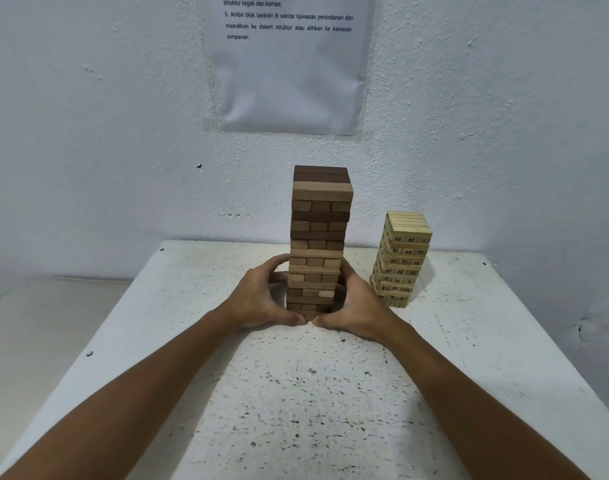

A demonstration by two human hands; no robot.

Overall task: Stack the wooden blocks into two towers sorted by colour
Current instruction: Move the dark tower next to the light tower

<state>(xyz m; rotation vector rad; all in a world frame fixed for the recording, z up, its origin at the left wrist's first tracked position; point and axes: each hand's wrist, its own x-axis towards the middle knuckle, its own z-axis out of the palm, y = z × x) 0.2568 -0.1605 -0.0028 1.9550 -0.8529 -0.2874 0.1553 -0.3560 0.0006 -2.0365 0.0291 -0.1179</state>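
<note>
Nearby, pale tower [401, 261] stands beside hand-cupped brown tower [318, 244].

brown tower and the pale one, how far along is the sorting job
Done: both towers stand on the white table, the tall brown tower and the shorter pale numbered tower, with no loose blocks in view. In hand: the left hand and right hand cup the brown tower's base. Left: seemingly only squaring it and letting go.
</note>
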